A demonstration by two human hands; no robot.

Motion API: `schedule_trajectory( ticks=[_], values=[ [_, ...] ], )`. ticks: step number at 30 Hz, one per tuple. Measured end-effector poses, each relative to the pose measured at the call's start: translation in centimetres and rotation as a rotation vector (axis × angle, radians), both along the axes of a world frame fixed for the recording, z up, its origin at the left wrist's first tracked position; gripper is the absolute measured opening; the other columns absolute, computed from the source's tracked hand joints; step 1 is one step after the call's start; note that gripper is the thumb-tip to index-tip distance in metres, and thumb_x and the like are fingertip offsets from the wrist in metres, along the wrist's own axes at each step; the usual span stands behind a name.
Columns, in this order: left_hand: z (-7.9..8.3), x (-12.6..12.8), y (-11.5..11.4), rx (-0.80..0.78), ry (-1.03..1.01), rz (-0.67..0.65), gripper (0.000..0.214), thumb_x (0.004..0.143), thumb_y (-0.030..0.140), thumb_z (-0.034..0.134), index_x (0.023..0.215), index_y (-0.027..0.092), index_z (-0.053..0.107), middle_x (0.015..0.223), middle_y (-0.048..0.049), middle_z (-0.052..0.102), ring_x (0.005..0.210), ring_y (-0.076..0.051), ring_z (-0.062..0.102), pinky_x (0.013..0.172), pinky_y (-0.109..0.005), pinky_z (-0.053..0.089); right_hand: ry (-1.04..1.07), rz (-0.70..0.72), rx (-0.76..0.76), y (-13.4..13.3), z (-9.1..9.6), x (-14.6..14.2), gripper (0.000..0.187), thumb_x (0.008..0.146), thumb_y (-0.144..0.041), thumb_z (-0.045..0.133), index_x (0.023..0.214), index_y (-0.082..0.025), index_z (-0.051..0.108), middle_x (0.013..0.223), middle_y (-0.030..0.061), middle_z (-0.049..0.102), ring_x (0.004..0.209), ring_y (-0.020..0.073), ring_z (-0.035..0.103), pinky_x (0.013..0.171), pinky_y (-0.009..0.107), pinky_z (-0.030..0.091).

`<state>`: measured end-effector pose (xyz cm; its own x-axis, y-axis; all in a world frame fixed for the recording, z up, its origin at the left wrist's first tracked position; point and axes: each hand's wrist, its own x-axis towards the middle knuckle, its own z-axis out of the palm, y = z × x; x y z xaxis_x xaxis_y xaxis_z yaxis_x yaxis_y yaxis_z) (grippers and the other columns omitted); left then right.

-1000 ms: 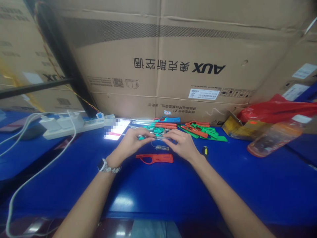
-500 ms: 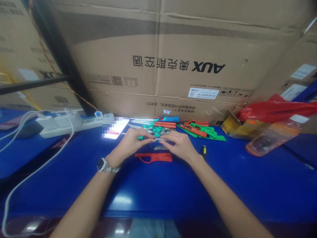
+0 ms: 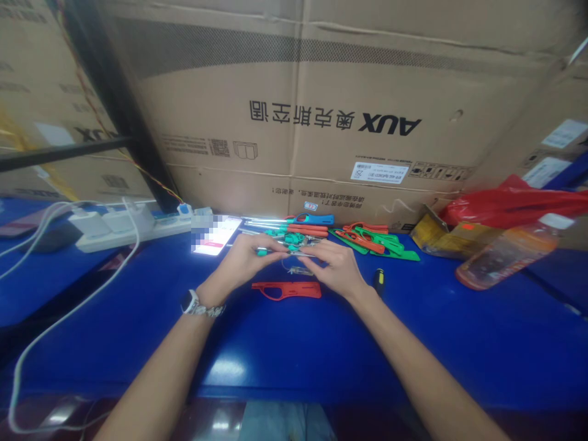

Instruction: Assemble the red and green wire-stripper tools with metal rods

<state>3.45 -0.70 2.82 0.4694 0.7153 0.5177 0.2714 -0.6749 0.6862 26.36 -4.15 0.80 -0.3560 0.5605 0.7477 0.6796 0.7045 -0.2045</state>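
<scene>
My left hand (image 3: 243, 263), wearing a watch, pinches a thin lighter part with a green end (image 3: 261, 252) between thumb and fingers. Meeting it from the other side, my right hand (image 3: 337, 263) is closed in a pinch at the same spot. What lies between the right fingertips is too small to make out. A thin wire hangs below the fingers, by a small metal-looking piece (image 3: 301, 271) on the table. Closer to me lies a red lighter casing half (image 3: 298, 290), flat, with a trigger loop at its left end.
Behind my hands lie a blue lighter (image 3: 319, 219), orange lighters (image 3: 307, 231) and green casings (image 3: 390, 245). A black-yellow screwdriver (image 3: 379, 279) sits right, beyond it a tilted bottle (image 3: 509, 254). Left are a lit phone (image 3: 223, 236) and power strip (image 3: 110, 239). A large carton (image 3: 321, 73) stands behind.
My fingertips have drawn slightly closer together, and the thin pale piece seen at my right fingertips is now mostly hidden. The view has shifted slightly; the red casing half stays put.
</scene>
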Motion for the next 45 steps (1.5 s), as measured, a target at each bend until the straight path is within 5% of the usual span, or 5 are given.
schedule_trajectory(
  ticks=[11,28,34,39,45],
  values=[
    [-0.7,2.0,-0.7,0.134,0.035,-0.056,0.020,0.090,0.026,0.066,0.106,0.026,0.077,0.125,-0.0085,0.069,0.113,-0.024,0.063,0.102,-0.044,0.048,0.128,-0.144,-0.110,0.3,-0.5,-0.1,0.016,0.092,-0.031,0.064,0.094,-0.024,0.078,0.095,0.0046,0.079,0.081,0.0197,0.073,0.073,0.031,0.056],
    [-0.2,2.7,-0.7,0.343,0.573,0.149,0.004,0.086,0.021,0.070,0.083,0.019,0.071,0.086,-0.0059,0.074,0.088,-0.025,0.065,0.084,-0.039,0.041,-0.464,-0.125,-0.123,0.8,2.7,-0.1,0.012,0.087,-0.031,0.068,0.082,-0.026,0.078,0.075,0.0031,0.075,0.073,0.0196,0.067,0.055,0.029,0.034],
    [-1.0,2.4,0.2,0.333,0.540,0.170,0.007,0.087,0.024,0.068,0.085,0.020,0.073,0.089,-0.0080,0.073,0.087,-0.025,0.063,0.077,-0.035,0.043,-0.557,-0.107,-0.185,2.8,3.7,-1.2,0.012,0.084,-0.030,0.071,0.075,-0.024,0.076,0.072,0.0052,0.072,0.073,0.0212,0.064,0.063,0.031,0.038],
    [-2.0,1.7,0.8,0.183,0.388,0.223,0.014,0.090,0.022,0.063,0.083,0.019,0.075,0.076,-0.0073,0.072,0.074,-0.024,0.063,0.068,-0.033,0.043,-0.442,-0.007,-0.041,1.8,4.8,-1.1,0.024,0.082,-0.037,0.074,0.104,-0.026,0.073,0.111,0.0068,0.073,0.117,0.0310,0.055,0.101,0.051,0.033],
    [-2.4,2.1,1.1,-0.178,-0.093,0.300,0.022,0.083,0.039,0.071,0.089,0.018,0.077,0.081,-0.0051,0.077,0.073,-0.021,0.068,0.070,-0.032,0.050,0.077,-0.072,-0.021,-0.4,2.1,-0.5,0.015,0.092,-0.028,0.058,0.080,-0.022,0.066,0.082,0.0059,0.068,0.088,0.0235,0.057,0.081,0.040,0.043]
  ],
)
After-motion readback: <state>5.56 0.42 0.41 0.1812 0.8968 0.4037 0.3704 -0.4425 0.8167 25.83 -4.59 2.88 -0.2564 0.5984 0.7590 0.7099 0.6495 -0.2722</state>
